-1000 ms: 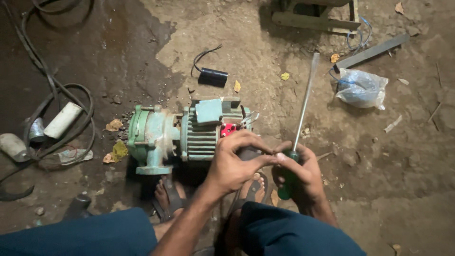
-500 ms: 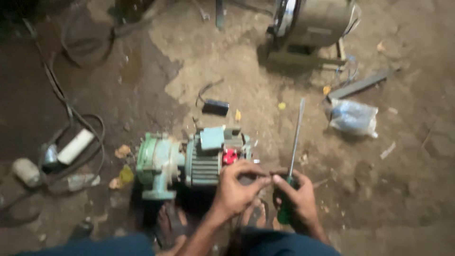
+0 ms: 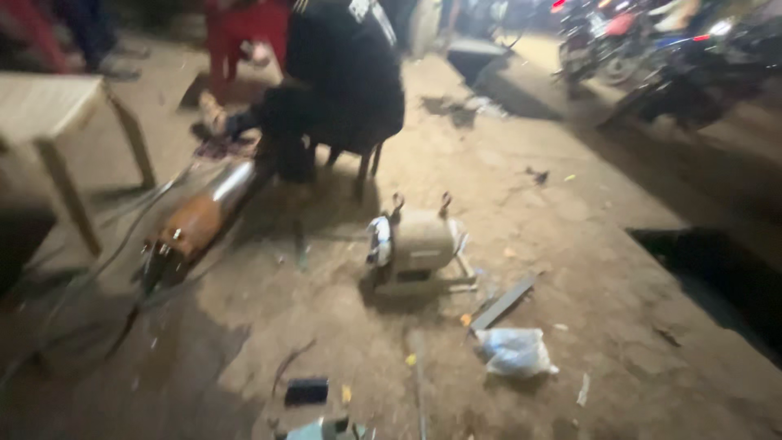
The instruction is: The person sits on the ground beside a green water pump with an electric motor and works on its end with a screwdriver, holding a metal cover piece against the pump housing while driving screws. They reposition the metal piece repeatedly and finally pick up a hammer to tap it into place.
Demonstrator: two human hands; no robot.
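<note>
Neither of my hands is in view. Only the top edge of the green electric motor [image 3: 326, 429] shows at the bottom of the blurred picture. The thin shaft of the screwdriver [image 3: 420, 399] rises from the bottom edge just right of it. A small black box [image 3: 306, 392] lies on the ground above the motor.
A beige motor on a frame [image 3: 415, 248] stands mid-ground, a flat metal bar [image 3: 503, 302] and a crumpled plastic bag [image 3: 515, 352] right of it. A person in black [image 3: 342, 81] sits on a stool. A long brown cylinder [image 3: 199, 222], a wooden table [image 3: 49, 110], parked motorbikes [image 3: 668, 49], a dark pit [image 3: 725, 281].
The view has swung sharply upward. My hands, which held the motor and the screwdriver, have dropped out of the picture, and the yard beyond has come into sight.
</note>
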